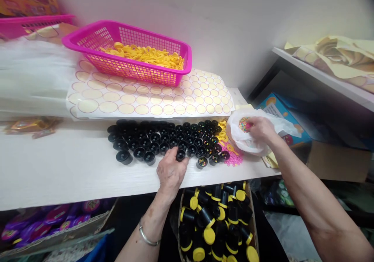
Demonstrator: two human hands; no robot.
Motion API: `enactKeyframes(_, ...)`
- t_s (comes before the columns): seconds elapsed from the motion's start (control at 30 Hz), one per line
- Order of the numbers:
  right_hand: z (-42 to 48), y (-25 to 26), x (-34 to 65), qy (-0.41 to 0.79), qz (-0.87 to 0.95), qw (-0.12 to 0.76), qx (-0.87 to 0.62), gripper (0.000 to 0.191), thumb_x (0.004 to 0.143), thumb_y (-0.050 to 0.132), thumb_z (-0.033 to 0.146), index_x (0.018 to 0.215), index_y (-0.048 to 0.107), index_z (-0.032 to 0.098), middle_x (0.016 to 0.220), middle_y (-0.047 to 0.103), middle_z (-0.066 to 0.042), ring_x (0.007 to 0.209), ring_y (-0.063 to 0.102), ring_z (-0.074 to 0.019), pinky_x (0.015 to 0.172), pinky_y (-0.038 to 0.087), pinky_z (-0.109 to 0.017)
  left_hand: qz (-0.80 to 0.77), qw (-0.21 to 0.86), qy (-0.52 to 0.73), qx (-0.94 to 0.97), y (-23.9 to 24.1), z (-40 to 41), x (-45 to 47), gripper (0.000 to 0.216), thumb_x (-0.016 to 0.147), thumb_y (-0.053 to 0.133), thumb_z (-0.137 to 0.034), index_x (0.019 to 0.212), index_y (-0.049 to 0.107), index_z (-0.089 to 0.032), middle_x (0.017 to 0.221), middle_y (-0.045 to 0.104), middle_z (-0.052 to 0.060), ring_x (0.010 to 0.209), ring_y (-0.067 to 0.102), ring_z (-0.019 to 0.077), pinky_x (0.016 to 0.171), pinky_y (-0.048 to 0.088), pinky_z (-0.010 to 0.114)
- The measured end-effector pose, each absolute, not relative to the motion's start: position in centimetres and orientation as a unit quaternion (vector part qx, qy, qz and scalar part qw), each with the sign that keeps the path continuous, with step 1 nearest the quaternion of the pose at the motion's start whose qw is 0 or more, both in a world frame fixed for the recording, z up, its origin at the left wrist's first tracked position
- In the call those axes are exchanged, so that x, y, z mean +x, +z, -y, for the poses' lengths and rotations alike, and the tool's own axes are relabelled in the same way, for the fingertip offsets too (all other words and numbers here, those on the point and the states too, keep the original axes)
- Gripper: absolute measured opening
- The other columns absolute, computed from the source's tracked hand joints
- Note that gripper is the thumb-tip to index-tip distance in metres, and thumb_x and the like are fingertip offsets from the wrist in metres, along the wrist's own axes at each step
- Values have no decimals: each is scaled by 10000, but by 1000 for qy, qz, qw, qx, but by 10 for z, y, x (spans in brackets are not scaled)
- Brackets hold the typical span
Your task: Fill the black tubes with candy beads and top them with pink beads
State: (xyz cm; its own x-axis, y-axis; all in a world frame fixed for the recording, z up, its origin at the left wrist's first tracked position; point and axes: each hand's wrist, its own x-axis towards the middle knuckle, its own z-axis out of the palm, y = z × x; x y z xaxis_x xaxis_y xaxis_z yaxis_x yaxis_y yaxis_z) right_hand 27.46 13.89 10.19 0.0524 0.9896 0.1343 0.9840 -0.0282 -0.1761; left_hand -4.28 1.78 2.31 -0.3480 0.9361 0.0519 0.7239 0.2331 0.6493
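Closest, under the table edge, sat an open carton (251, 215) packed with black tubes (204, 217), most of them closed with yellow caps. Just left of it rose the left forearm with a metal bangle (148, 236) on the wrist. On the white table (73, 168) above, the left hand (171, 172) lay palm down at the front of a crowd of small black cups (152, 139) standing mouth up in rough rows; its fingers were curled, thumb and forefinger closed on one front-row cup (180, 154). Cups at the right end of the crowd held coloured beads, one such filled cup (202, 161) standing just beside the hand, while those to the left looked empty. The right hand (261, 129) was well apart, over the right end of the table, its fingertips bunched on a small pink thing (249, 126) at the mouth of a white plastic bag (248, 145); what that thing was could not be told. Coloured beads (244, 123) showed inside the bag. Loose yellow and pink rings (232, 154) lay on the table between the cups and the bag. Behind the cups lay a sheet of round stickers (146, 100), and on it rested a pink mesh basket (128, 65) holding yellow rings (146, 54). Right of the table stood a blue box (277, 112) under a shelf (321, 77).
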Motion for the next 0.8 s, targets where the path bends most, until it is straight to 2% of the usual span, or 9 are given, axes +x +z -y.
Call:
enactKeyframes(0.03, -140, 99, 273, 19, 713, 90, -695, 146, 618, 521, 144, 625, 662, 183, 670, 647, -61, 663, 532, -186, 571, 317, -298, -766, 178, 297, 541, 24, -18, -43, 404, 718, 629, -415, 1092, 633, -261, 1112, 662, 18, 958, 622, 219, 781, 471, 298)
enactKeyframes(0.1, -142, 94, 268, 73, 751, 112, -647, 127, 607, 513, 141, 582, 632, 177, 637, 626, -40, 643, 519, -164, 568, 320, -285, -770, 182, 289, 538, 25, -18, -43, 416, 719, 624, -423, 1104, 628, -264, 1124, 658, 20, 956, 623, 229, 776, 475, 311)
enactKeyframes(0.2, -141, 89, 264, 228, 695, 269, -627, 66, 591, 598, 223, 628, 624, 175, 611, 610, -4, 601, 525, -143, 564, 376, -266, -775, 186, 277, 536, 28, -18, -43, 417, 721, 614, -455, 1095, 633, -270, 1119, 659, 26, 942, 627, 246, 757, 479, 330)
enactKeyframes(0.3, -134, 85, 270, 362, 574, 410, -609, 241, 518, 734, 290, 707, 645, 170, 649, 645, -2, 571, 554, -140, 559, 433, -279, -776, 186, 278, 534, 28, -19, -43, 447, 721, 606, -492, 1104, 635, -263, 1116, 664, 40, 944, 629, 257, 762, 480, 339)
enactKeyframes(0.47, -123, 90, 275, 411, 504, 511, -562, 316, 449, 830, 262, 692, 646, 178, 701, 668, -7, 636, 606, -154, 638, 497, -317, -782, 188, 279, 525, 25, -21, -44, 483, 701, 624, -500, 1122, 634, -262, 1149, 658, 44, 983, 624, 275, 788, 486, 355)
enactKeyframes(0.63, -110, 112, 236, 424, 560, 505, -501, 250, 514, 800, 236, 719, 664, 193, 721, 655, 4, 671, 579, -129, 676, 482, -297, -780, 186, 274, 531, 26, -21, -42, 487, 713, 618, -480, 1143, 628, -251, 1124, 666, 45, 995, 625, 268, 820, 486, 352)
enactKeyframes(0.8, -107, 114, 174, 453, 655, 376, -473, 134, 626, 690, 225, 749, 651, 189, 705, 615, 23, 680, 540, -120, 677, 441, -278, -780, 184, 269, 535, 27, -21, -42, 472, 717, 611, -474, 1131, 631, -248, 1112, 667, 43, 970, 630, 264, 791, 487, 347)
